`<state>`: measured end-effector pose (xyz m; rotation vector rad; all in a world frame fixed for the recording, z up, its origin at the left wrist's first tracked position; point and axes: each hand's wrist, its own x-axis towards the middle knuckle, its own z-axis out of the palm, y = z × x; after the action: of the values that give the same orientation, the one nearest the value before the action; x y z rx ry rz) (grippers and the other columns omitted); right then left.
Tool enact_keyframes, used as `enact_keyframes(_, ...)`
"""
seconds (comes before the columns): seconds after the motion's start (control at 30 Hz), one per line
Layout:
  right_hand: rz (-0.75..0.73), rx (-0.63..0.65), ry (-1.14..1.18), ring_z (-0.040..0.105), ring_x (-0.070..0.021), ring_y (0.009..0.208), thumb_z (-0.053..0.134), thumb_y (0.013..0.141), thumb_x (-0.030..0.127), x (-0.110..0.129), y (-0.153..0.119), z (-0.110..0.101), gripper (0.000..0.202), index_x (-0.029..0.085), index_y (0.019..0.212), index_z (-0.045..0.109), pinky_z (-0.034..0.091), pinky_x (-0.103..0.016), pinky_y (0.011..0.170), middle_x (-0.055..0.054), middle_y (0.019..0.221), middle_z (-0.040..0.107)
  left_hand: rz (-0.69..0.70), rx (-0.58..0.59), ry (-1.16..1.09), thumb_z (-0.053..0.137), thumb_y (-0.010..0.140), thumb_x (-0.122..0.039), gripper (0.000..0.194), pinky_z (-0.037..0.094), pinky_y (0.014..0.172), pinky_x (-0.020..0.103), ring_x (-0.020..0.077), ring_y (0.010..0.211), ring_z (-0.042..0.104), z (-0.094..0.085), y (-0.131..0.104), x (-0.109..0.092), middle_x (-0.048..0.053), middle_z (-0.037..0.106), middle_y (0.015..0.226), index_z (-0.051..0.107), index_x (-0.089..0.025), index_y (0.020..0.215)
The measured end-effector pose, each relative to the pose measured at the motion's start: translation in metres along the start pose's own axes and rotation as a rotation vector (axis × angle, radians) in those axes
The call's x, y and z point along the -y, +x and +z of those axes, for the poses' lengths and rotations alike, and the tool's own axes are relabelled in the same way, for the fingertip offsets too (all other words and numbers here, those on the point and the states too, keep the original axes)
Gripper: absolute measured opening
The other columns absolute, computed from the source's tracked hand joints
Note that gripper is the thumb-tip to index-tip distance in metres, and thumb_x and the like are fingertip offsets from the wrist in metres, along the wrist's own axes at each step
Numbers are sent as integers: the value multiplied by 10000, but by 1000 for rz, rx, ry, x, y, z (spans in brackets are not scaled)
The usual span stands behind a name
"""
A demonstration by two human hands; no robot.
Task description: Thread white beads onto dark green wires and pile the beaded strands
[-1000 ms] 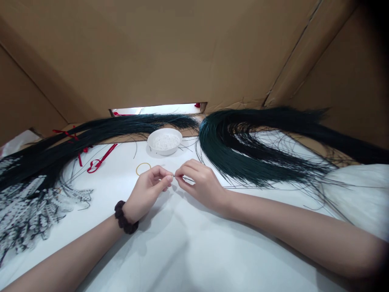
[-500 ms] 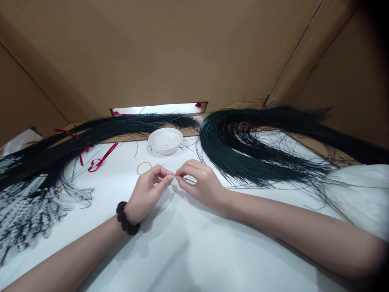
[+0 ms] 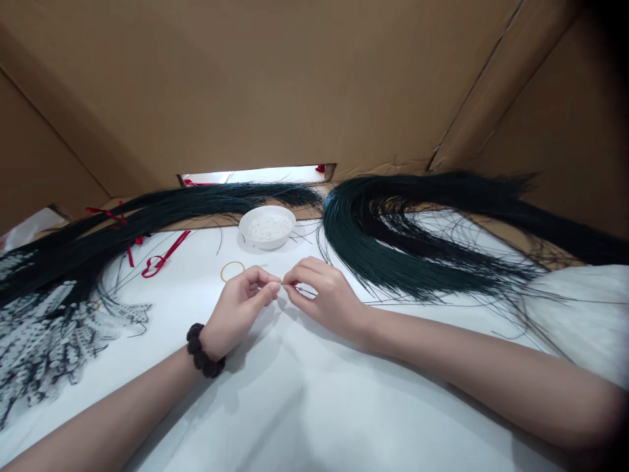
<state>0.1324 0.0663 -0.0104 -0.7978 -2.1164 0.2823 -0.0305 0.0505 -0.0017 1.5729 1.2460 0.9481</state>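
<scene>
Over the white table my left hand [image 3: 244,301] is closed in a pinch, thumb and forefinger at the tip of a thin dark wire [image 3: 307,292]. My right hand [image 3: 327,295] pinches the same wire just beside it, so the fingertips of both hands almost touch. From the right hand the wire runs off to the right. Whether something tiny sits between the left fingertips is too small to tell. A white bowl [image 3: 268,244] with small white pieces in it stands just beyond the hands. Close to the left knuckles lies a yellow rubber band [image 3: 223,267].
Dark green wire bundles lie along the back, one straight [image 3: 196,203] and one bent round [image 3: 354,242]. At left are wires with white beaded-looking ends [image 3: 54,341] and red ribbon [image 3: 170,252]. Cardboard walls [image 3: 255,85] enclose the table; white plastic [image 3: 584,314] is at right.
Almost nothing differs. Both hands keep their pinch in the same place, with only a slight shift of the left wrist.
</scene>
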Motion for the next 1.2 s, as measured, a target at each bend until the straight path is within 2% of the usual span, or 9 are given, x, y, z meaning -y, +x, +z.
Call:
enact_keyframes(0.4, 17, -1, 5, 504, -134, 686, 469, 779, 136, 0, 0, 0, 109, 164, 707, 546, 391, -248, 639, -29, 695, 574, 37, -2, 23, 536, 750, -322, 169, 402, 598, 226, 133, 678, 536, 0, 0, 1, 19, 588, 753, 535, -154, 757)
enact_keyframes(0.8, 15, 27, -51, 500, -135, 658, 470, 772, 124, 4, 0, -2, 105, 153, 697, 537, 385, -246, 614, -35, 681, 569, 128, -23, 204, 501, 778, -289, 134, 413, 667, 246, 150, 722, 551, 0, -2, -2, 21, 598, 764, 539, -161, 769)
enact_keyframes(1.07, -101, 60, -246, 474, -146, 636, 432, 804, 126, 3, -1, -1, 176, 129, 670, 546, 361, -256, 607, -53, 659, 554, 157, -16, 289, 487, 787, -259, 101, 408, 655, 236, 137, 704, 545, 0, -2, -2, 12, 585, 752, 524, -165, 774)
enact_keyframes(1.2, -197, 52, -354, 448, -145, 601, 423, 810, 109, 1, -2, -1, 205, 125, 648, 548, 333, -259, 578, -49, 637, 543, 127, 4, 241, 495, 787, -271, 111, 403, 649, 237, 130, 700, 530, 0, -1, -2, 4, 569, 746, 521, -165, 768)
